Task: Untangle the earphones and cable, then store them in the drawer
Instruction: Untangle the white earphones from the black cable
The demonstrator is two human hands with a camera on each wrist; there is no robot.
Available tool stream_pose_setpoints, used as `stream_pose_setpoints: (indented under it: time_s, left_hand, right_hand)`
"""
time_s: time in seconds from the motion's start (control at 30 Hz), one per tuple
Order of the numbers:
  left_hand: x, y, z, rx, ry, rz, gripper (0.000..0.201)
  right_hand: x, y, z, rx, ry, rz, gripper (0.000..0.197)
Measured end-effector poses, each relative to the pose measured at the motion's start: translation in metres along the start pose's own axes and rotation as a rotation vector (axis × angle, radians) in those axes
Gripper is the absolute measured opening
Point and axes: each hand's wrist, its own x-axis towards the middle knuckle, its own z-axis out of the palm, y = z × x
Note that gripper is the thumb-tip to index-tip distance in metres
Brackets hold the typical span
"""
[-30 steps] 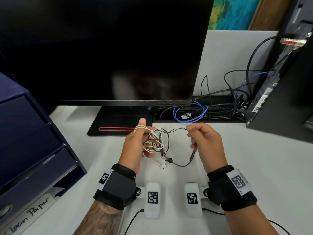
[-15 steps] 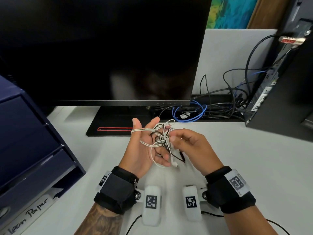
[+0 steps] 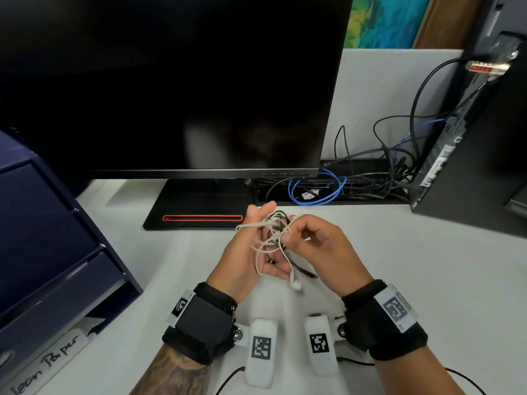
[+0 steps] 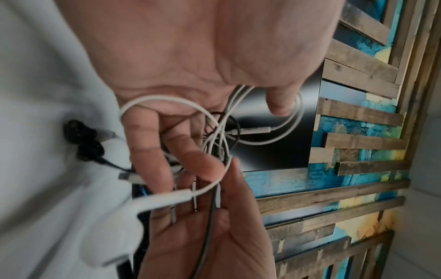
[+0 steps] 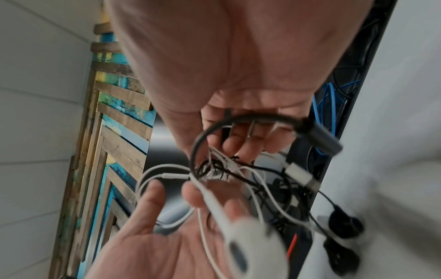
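**Q:** White desk [image 3: 399, 280], dark monitor [image 3: 171, 81] at 12 o'clock, blue drawers [image 3: 51, 252] at 9 — where is the work?

**A:** At mid-desk, held above the surface. The left hand [image 3: 245, 258], palm up, cradles the tangle [image 3: 273, 238] of white earphones and black cable. White loops are hooked over its thumb and drape across its spread fingers.

**Q:** And the right hand?

**A:** The right hand [image 3: 322, 252] reaches in from 3 o'clock, fingers curled. Its fingertips [image 5: 241, 145] pinch strands at the knot; exactly which strand is hard to tell through the blur.

**Q:** What hangs loose?

**A:** One white earbud [image 3: 296, 285] dangles toward 6 o'clock below the left palm. In the right wrist view, two black earbuds [image 5: 346, 224] hang at 4 o'clock, and a black plug [image 5: 319, 137] curves round to 2 o'clock.

**Q:** Which relation decides the next pull?

**A:** The knot sits between the hands, against the left fingers. The white loops run off toward 9 o'clock round the left thumb, the black cable toward the right hand. Judging from that, a draw toward 3 o'clock would free the black cable while the left anchors the white. The right hand is the nearer to the black ends.

**Q:** Progress?

**A:** Early, by my reading: both are still knotted, and no drawer shows open.
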Motion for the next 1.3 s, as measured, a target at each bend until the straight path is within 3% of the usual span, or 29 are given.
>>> stream_pose_setpoints:
  time_s: [0.2,0.47,0.67,0.8,0.9,1.03,1.13,1.3]
  left_hand:
    - [0.001,0.005,-0.002,0.067,0.235,0.139,0.019]
    - [0.001,-0.001,-0.003,0.158,0.226,0.108,0.026]
    - [0.005,-0.004,-0.008,0.158,0.346,0.179,0.02]
    - [0.008,-0.007,-0.013,0.215,0.448,0.259,0.01]
    - [0.005,-0.007,-0.011,0.211,0.379,0.238,0.007]
    - [0.002,-0.007,-0.004,0.297,0.234,0.184,0.035]
    - [0.002,-0.01,-0.002,0.333,0.236,0.185,0.029]
    - [0.004,-0.009,-0.008,0.346,0.322,0.284,0.013]
  right_hand:
    - [0.005,-0.002,-0.003,0.032,0.211,0.008,0.02]
    - [0.003,-0.004,-0.005,0.022,0.348,0.064,0.032]
    - [0.004,-0.006,-0.005,0.012,0.401,0.103,0.048]
    - [0.002,-0.009,-0.001,0.095,0.329,0.096,0.032]
    - [0.002,-0.009,0.004,0.123,0.242,0.092,0.008]
    - [0.001,-0.005,0.007,0.137,0.134,0.062,0.014]
    - [0.0,-0.005,0.009,0.114,0.072,0.078,0.016]
    - [0.001,-0.005,0.007,0.123,0.172,0.093,0.016]
